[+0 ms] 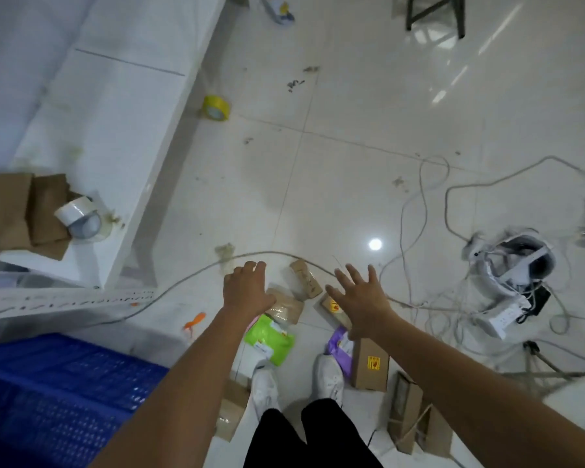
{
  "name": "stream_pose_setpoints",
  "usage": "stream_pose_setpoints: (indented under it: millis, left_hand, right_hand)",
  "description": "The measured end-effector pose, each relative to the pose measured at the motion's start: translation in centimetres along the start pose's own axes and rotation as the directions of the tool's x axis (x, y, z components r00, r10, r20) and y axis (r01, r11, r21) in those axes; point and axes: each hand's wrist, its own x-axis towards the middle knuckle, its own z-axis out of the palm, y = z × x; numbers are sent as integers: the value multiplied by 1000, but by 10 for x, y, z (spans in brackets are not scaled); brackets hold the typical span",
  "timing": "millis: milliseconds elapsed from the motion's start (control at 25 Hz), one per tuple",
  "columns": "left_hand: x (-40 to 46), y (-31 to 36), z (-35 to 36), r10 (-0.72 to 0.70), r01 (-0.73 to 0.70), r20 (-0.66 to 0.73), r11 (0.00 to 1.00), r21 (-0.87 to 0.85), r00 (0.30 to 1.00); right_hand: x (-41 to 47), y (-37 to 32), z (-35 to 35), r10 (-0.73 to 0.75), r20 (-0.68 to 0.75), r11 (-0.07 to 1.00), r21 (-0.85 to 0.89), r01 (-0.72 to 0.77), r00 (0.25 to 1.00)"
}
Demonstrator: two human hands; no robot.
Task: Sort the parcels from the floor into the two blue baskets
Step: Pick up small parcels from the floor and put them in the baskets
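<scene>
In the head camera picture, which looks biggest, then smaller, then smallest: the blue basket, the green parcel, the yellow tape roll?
1. Blue basket, biggest by far, though it is also nearest the camera.
2. Green parcel, middle.
3. Yellow tape roll, smallest, but it lies farther off, so its real size against the parcel is unsure.
</scene>
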Motion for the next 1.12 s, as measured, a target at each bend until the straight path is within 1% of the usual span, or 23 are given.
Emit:
stream_pose_setpoints:
  millis: [120, 240, 320, 440, 560, 680, 760, 840, 920, 960, 1040, 1080, 1120]
  left_hand:
    - [44, -22, 61, -3, 3, 14, 1000, -5, 1000]
    - [79, -46, 116, -38, 37, -7, 999, -29, 999]
    - [96, -58, 148, -52, 52, -16, 998, -45, 999]
    - [118, -69, 205, -62, 60, -18, 996, -65, 998]
    - [126, -73, 258, -78, 78, 6, 988, -131, 997]
    - [126, -72, 292, -87, 90, 23, 976, -196, 996]
    - [126, -71, 306, -77, 85, 42, 970, -226, 996]
    - [126, -71, 317, -64, 75, 51, 964, -256, 997]
    - [130, -75, 324, -70, 85, 60, 953, -290, 996]
    - [133, -78, 327, -82, 99, 70, 951, -291, 994]
    - [141, -88, 337, -95, 110, 68, 956, -271, 993]
    - [144, -92, 343, -99, 113, 65, 954, -277, 993]
    - [147, -95, 348, -104, 120, 69, 948, -295, 992]
  right_hand:
    - [82, -20, 38, -77, 12, 994, -73, 77, 997]
    - [154, -36, 76, -106, 8, 988, -116, 106, 994]
    - [193, -43, 102, -112, -3, 984, -140, 111, 994]
    - [245, -51, 141, -84, 7, 988, -132, 85, 996]
    - [284, -57, 170, -79, 30, 988, -128, 82, 996]
    - [310, -56, 189, -54, -51, 998, -14, 53, 997]
    - [323, -60, 196, 1, -92, 996, 92, 7, 996]
    - [332, -70, 198, 61, -98, 976, 214, -38, 993]
    - [345, -83, 201, 120, -135, 957, 280, -78, 984]
    - [348, -89, 198, 171, -138, 948, 292, -125, 976]
    - [367, -95, 203, 306, -167, 892, 395, -221, 937]
    - [373, -96, 206, 358, -167, 844, 478, -242, 919]
    - [378, -93, 209, 402, -134, 781, 567, -263, 906]
